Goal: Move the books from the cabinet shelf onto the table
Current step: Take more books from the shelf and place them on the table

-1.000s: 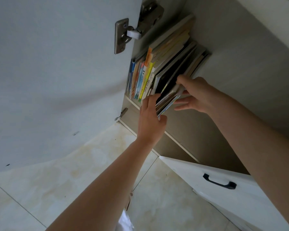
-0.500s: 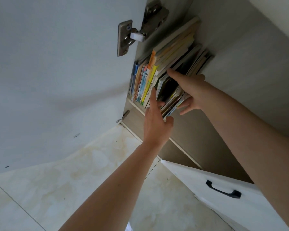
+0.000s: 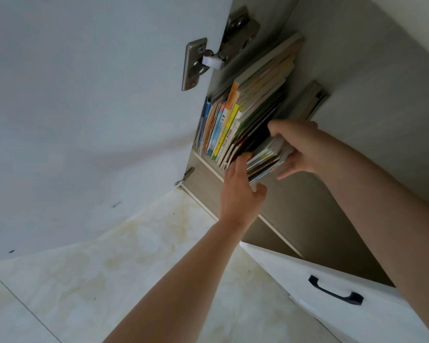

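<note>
A bunch of thin books (image 3: 265, 160) on the shelf (image 3: 209, 167), mid-frame, is pinched between the left hand (image 3: 240, 194) and right hand (image 3: 300, 147).

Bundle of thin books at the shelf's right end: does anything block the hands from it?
Nothing visible does. The right hand and the left hand already touch the bundle of thin books, the white cabinet door is swung open, and the row of colourful upright books stands to the left.

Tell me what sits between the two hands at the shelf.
In the head view, a bundle of thin books, partly pulled out, lies between the left hand and right hand.
</note>
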`<move>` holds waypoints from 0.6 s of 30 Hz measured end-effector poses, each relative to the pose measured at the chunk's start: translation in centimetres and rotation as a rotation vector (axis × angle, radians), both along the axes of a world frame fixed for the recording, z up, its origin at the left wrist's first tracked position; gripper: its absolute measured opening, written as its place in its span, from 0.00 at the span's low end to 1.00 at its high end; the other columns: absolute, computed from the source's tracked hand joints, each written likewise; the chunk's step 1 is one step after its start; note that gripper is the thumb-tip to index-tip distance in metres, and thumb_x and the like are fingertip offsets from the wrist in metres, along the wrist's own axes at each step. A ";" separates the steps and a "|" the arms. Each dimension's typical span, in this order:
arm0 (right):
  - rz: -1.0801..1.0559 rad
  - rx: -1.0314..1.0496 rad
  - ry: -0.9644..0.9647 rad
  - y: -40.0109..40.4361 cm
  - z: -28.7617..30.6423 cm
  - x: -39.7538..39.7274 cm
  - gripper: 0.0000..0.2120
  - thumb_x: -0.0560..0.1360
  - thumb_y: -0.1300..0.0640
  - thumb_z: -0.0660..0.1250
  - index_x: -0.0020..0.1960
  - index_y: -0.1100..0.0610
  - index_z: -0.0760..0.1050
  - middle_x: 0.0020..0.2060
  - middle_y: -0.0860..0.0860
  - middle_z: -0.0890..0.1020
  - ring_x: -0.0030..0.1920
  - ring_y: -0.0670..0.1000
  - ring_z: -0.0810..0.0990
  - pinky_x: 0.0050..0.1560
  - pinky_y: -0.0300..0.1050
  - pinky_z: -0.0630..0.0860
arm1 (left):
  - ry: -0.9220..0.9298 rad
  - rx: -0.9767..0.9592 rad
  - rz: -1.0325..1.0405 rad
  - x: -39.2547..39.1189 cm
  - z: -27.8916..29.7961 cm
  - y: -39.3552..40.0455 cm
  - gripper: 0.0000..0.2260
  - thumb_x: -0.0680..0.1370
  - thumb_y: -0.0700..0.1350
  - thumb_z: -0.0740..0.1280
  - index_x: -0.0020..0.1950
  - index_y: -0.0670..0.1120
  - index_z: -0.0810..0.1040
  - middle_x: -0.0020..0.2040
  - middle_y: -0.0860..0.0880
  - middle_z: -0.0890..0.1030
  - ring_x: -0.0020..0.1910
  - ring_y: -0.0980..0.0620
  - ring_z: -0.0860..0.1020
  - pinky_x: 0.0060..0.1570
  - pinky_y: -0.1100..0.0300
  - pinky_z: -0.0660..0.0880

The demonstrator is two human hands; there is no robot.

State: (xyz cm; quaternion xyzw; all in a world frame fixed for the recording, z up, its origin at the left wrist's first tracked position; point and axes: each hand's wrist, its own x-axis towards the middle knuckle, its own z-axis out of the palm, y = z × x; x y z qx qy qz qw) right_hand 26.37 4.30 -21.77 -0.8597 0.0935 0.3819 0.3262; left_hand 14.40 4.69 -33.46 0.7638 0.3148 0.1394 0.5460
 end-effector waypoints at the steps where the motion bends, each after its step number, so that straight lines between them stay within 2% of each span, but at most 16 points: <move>1: 0.010 -0.022 -0.035 0.0 -0.3 -0.2 0.26 0.71 0.58 0.68 0.65 0.57 0.61 0.46 0.60 0.79 0.38 0.61 0.84 0.48 0.69 0.78 | 0.002 -0.012 -0.031 0.2 0.0 -0.1 0.33 0.70 0.42 0.70 0.72 0.52 0.61 0.67 0.51 0.71 0.66 0.51 0.71 0.57 0.50 0.78; 4: 0.021 -0.097 -0.160 -0.2 -1.2 -0.3 0.27 0.72 0.56 0.70 0.62 0.56 0.56 0.48 0.59 0.77 0.36 0.57 0.81 0.41 0.59 0.82 | 0.022 0.036 -0.076 1.1 -0.1 -0.2 0.35 0.70 0.46 0.72 0.73 0.53 0.59 0.66 0.50 0.73 0.64 0.50 0.73 0.57 0.51 0.78; 7: 0.019 -0.097 -0.192 -0.5 -1.6 -0.3 0.25 0.72 0.59 0.69 0.59 0.56 0.55 0.51 0.59 0.75 0.41 0.56 0.79 0.35 0.52 0.80 | 0.054 0.179 -0.134 1.8 -0.8 -0.1 0.35 0.71 0.50 0.73 0.73 0.50 0.60 0.65 0.48 0.75 0.61 0.48 0.76 0.57 0.50 0.78; 10: -0.007 -0.096 -0.225 -1.1 -1.6 -1.2 0.24 0.72 0.59 0.69 0.57 0.54 0.55 0.59 0.59 0.73 0.51 0.59 0.78 0.41 0.54 0.81 | 0.054 0.326 -0.206 1.4 -1.3 -0.2 0.38 0.70 0.50 0.74 0.74 0.48 0.59 0.67 0.47 0.74 0.61 0.46 0.77 0.55 0.52 0.79; 12: -0.020 -0.109 -0.233 -1.7 -1.3 -2.1 0.24 0.71 0.59 0.70 0.56 0.55 0.56 0.59 0.60 0.73 0.54 0.60 0.78 0.43 0.56 0.82 | 0.017 0.364 -0.215 0.3 -1.4 -0.4 0.37 0.70 0.50 0.74 0.74 0.47 0.60 0.67 0.47 0.74 0.59 0.46 0.78 0.52 0.53 0.80; 16: 0.008 -0.033 -0.177 -2.6 -0.5 -5.0 0.25 0.71 0.59 0.71 0.58 0.56 0.57 0.48 0.57 0.75 0.42 0.55 0.80 0.30 0.45 0.81 | -0.052 0.383 -0.148 -2.5 -1.6 -0.8 0.34 0.69 0.50 0.74 0.71 0.49 0.62 0.62 0.48 0.78 0.54 0.48 0.80 0.49 0.54 0.81; 18: 0.046 -0.008 -0.138 -2.9 -0.5 -6.9 0.25 0.72 0.59 0.70 0.59 0.56 0.56 0.43 0.55 0.74 0.37 0.51 0.79 0.28 0.43 0.81 | -0.064 0.350 -0.104 -4.0 -1.7 -0.7 0.33 0.68 0.49 0.76 0.68 0.50 0.64 0.58 0.49 0.80 0.50 0.48 0.81 0.47 0.56 0.80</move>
